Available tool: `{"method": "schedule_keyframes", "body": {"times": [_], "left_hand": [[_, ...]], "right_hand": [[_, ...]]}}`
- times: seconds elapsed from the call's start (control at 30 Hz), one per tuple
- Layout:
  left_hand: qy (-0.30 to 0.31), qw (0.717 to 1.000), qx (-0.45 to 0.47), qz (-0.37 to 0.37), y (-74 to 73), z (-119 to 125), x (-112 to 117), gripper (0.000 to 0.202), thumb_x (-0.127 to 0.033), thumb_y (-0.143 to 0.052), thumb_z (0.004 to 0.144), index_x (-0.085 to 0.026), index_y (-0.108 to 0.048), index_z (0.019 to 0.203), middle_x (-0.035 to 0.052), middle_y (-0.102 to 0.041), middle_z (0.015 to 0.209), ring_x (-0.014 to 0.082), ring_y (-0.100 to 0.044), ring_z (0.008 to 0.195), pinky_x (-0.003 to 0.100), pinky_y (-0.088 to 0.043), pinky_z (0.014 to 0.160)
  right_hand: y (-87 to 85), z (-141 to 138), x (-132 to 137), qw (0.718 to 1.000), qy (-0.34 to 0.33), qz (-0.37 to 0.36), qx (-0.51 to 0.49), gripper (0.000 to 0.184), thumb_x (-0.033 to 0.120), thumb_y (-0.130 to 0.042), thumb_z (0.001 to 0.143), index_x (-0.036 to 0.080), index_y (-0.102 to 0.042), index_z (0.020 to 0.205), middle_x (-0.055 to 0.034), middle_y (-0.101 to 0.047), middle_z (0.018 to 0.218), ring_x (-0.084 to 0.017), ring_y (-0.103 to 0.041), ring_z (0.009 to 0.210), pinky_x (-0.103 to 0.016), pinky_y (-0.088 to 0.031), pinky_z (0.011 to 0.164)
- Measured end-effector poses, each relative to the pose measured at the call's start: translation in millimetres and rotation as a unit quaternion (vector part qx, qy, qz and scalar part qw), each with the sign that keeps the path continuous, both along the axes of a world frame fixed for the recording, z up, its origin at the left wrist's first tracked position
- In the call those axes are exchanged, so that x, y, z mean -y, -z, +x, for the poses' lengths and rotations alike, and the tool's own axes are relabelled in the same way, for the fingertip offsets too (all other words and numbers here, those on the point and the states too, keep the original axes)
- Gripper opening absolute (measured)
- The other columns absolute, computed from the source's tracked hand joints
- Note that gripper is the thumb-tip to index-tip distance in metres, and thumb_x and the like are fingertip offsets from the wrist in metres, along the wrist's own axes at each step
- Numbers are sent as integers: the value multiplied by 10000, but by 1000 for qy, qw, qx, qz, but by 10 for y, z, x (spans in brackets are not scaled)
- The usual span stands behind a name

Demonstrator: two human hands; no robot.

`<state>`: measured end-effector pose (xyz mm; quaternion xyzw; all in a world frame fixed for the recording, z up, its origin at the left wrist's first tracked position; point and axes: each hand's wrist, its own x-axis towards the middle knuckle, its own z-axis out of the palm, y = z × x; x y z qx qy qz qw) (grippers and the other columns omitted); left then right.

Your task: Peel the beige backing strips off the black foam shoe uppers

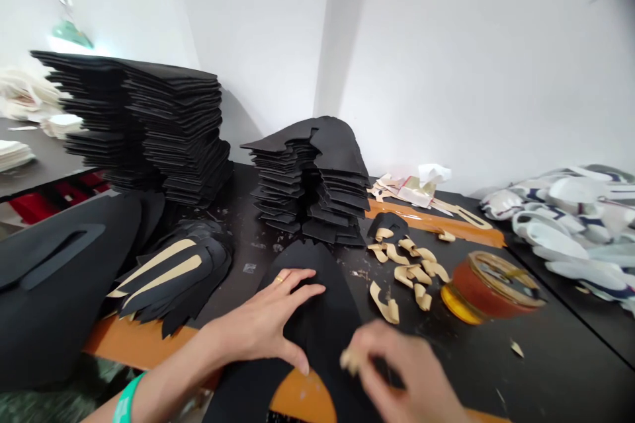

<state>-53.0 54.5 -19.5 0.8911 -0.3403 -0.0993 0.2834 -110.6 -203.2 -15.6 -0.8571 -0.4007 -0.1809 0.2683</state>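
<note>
My left hand (270,320) lies flat and open on a black cut fabric piece (325,317) in front of me, fingers spread, a ring on one finger. My right hand (404,370), blurred by motion, pinches a small tan paper strip (351,360) at the piece's right edge. Several curled tan backing strips (407,268) lie scattered just beyond. A low fan of black pieces with tan strips (171,277) rests to the left.
Two tall stacks of black cut pieces (149,125) (312,185) stand behind. A round tin of orange glue (489,287) sits at right, with white shoe uppers (570,218) further right. Large black sheets (49,271) cover the left. Paper scraps (411,188) lie by the wall.
</note>
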Motion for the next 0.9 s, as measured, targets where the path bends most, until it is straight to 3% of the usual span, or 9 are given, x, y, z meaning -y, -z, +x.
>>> {"method": "schedule_keyframes", "body": {"times": [0.07,0.13,0.2,0.33,0.47,0.57,0.7,0.83,0.9], "left_hand": [[-85,996,33,13,50,-139,-15,958,-713,-655,643,-341,-303,1453,76,-187,1572,355,-132,1447,568,-268,1150],[-184,981,43,35,88,-249,-27,978,-749,-614,645,-273,-330,1450,125,-183,1568,383,-86,1450,599,-239,1150],[-251,966,33,47,88,-317,-11,971,-738,-644,628,-216,-401,1409,166,-251,1531,399,-123,1437,596,-242,1149],[-312,950,13,1,28,-305,95,915,-460,-832,573,-263,-426,1369,127,-414,1392,379,-345,1325,554,-350,1099],[-355,926,-26,-124,61,-203,108,841,-195,-759,618,-293,-381,1363,114,-382,1396,351,-391,1298,548,-349,1088],[-331,906,-104,-243,6,-224,-42,730,-123,-650,649,-272,-382,1311,94,-511,1311,291,-437,1292,501,-373,1085],[-301,858,-233,-346,-480,-392,-546,594,-155,-518,703,-274,-428,1278,43,-645,1180,215,-645,1042,365,-554,872],[-455,825,-106,-316,-1155,-381,-1444,603,-216,-460,661,-174,-523,1259,42,-714,1039,200,-709,771,263,-575,593],[-524,810,-60,-258,-1388,-249,-1987,601,-227,-361,683,-168,-532,1255,-14,-719,950,158,-698,667,212,-518,514]], "right_hand": [[76,339,236,977,207,-20,50,297,235,-380,966,193,-568,1193,-67,-692,870,-156,-681,704,-230,-540,572],[239,635,449,947,289,-103,92,410,351,-372,960,170,-510,1300,-147,-653,1070,-263,-660,930,-345,-566,674],[454,840,600,932,297,-152,140,461,420,-350,959,119,-563,1236,-216,-556,1243,-346,-576,1095,-486,-510,868],[802,992,724,937,269,-163,153,481,413,-269,984,119,-608,1158,-179,-601,1158,-314,-589,1041,-465,-497,886],[880,997,756,942,260,-151,147,481,435,-278,979,138,-605,1168,-158,-609,1148,-308,-590,1048,-452,-505,861],[880,1003,776,947,253,-141,139,478,459,-287,974,164,-598,1185,-141,-610,1165,-303,-585,1074,-450,-501,871],[920,1028,814,951,252,-123,127,490,485,-295,963,171,-614,1162,-144,-613,1175,-303,-599,1055,-459,-493,891],[947,1041,856,954,239,-139,116,440,449,-337,951,203,-606,1198,-131,-606,1214,-301,-599,1073,-435,-518,855],[945,1039,862,954,237,-143,118,432,440,-348,946,211,-600,1212,-130,-599,1230,-302,-597,1083,-429,-525,844]]}}
